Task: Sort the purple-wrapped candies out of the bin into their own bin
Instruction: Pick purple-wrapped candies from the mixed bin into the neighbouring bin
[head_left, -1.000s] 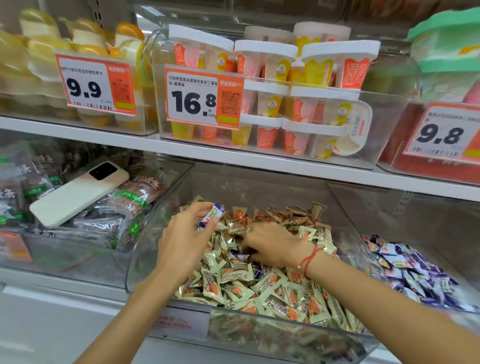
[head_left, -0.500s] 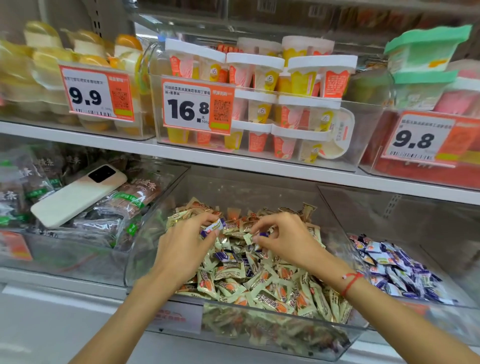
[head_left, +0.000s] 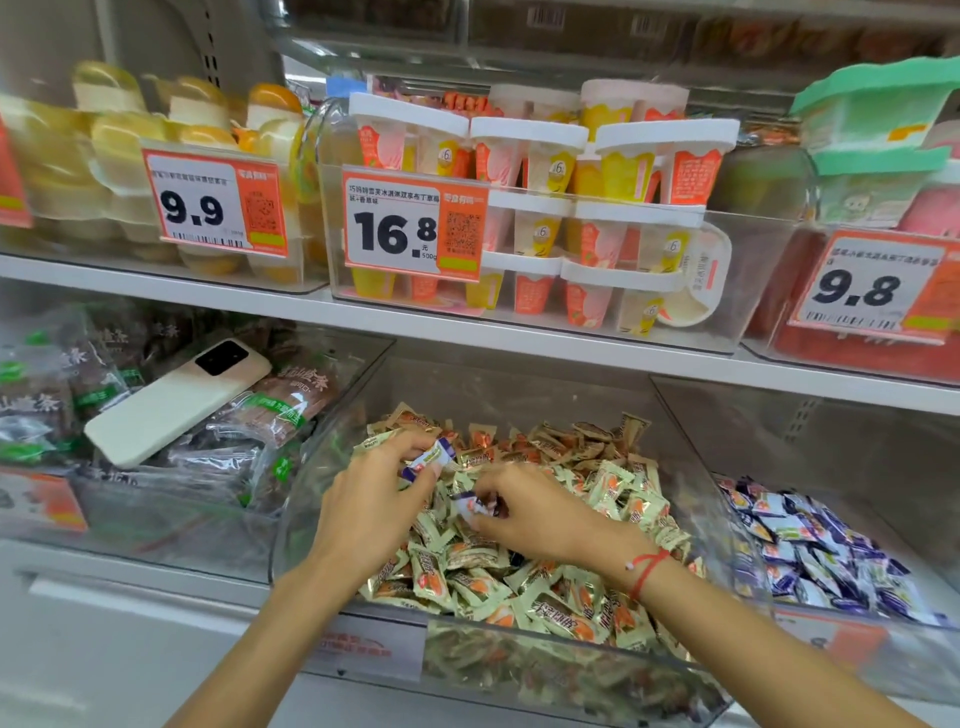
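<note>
Purple candies (head_left: 430, 459) are being picked out of the middle bin (head_left: 691, 462), so the sorting step is well underway but not done. One purple-and-white piece is pinched between the fingertips of the left hand (head_left: 370, 501), held just above the pile near the back left of that bin. A second purple piece (head_left: 477, 505) is pinched by the right hand (head_left: 535, 514), right at the surface of the heap, and it can't be told whether it's fully lifted clear yet. So both hands are closed on a candy, neither is free.

Everything else in the middle bin looks like green-and-orange wrappers (head_left: 571, 597), with maybe a dark purple bit showing low near the right wrist, too hidden to be sure. The purple bin (head_left: 831, 545) sits just to the right, already holding a decent layer of purple pieces.

Next move, as a guess: both candies get carried over the clear divider and dropped in the right bin. The left hand has the longer trip and would have to cross over the right arm, so passing its piece to the right hand might be easier. Then the heap needs stirring to find buried ones.

A phone (head_left: 176, 400) is parked on the brown snack packs (head_left: 280, 405) in the left bin, well out of the way.
</note>
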